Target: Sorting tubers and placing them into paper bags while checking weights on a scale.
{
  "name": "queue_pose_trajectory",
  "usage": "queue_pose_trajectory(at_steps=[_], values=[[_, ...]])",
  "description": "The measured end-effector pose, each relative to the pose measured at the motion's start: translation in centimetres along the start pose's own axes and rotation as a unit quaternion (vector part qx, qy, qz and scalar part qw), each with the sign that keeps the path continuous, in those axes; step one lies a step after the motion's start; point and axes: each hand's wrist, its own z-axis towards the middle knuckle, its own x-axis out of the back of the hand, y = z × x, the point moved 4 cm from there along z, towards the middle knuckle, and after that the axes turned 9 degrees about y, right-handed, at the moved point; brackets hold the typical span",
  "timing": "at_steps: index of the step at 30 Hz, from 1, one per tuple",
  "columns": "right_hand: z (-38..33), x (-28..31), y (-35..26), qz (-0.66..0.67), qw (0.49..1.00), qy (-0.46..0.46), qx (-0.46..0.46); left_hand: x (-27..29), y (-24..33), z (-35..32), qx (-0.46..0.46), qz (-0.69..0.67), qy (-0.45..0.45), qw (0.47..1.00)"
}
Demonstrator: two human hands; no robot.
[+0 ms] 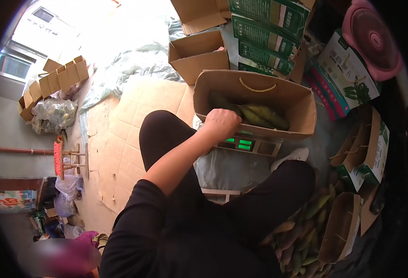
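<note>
Item: my left hand [221,124]. It comes up from my black sleeve and bare forearm, curled over the near rim of an open brown cardboard box [259,99]; the fingers are bent down around that edge, grasping it. Whether a fingertip also touches the fruit inside I cannot tell.

Item: my right hand. Not visible anywhere in the view; its state cannot be told.

Item: the cardboard box. Open at the top, with a yellow cord handle on its far wall. It stands on a flat weighing scale [250,144], whose green lit display shows just below my hand. Inside lie several long green-yellow mangoes [261,116], packed side by side along the bottom.

Item: my legs, in black trousers, bent on either side of the scale; a white shoe [291,156] sits just right of it.

Item: loose mangoes in a heap [305,231] on the floor by my right leg, green, yellow and purplish.

Item: more open brown boxes [342,227] beside that heap, tilted on their sides.

Item: a stack of green printed cartons [264,34] beyond the box, with an empty plain carton [198,55] to their left.

Item: a pink fan [373,39] at upper right.

Item: flattened cardboard sheets [120,134] covering the floor to my left.
</note>
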Motion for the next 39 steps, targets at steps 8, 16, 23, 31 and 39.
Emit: queue_pose_trajectory(at_steps=[8, 16, 23, 31, 39], values=[[-1.2, -6.1, -0.1, -0.098, 0.991, -0.062, 0.064, -0.5, 0.6, 0.4, -0.030, 0.030, -0.008, 0.999], [-15.0, 10.8, 4.6, -0.359, 0.928, 0.039, -0.094, 0.3, 0.6, 1.7, -0.027, 0.001, 0.027, 0.999], [-6.0, 18.8, -1.1, -0.419, 0.834, 0.132, -0.334, 0.4, 2.0, 0.9, -0.002, -0.017, 0.032, 0.999], [-4.1, 29.5, 0.3, -0.237, 0.857, 0.329, -0.317, -0.1, 1.2, 0.4, 0.018, 0.030, -0.018, 0.999], [-0.6, 29.6, 5.8, -0.232, 0.797, 0.360, -0.425, 0.2, -0.2, 0.1, 0.033, -0.012, -0.021, 0.999]])
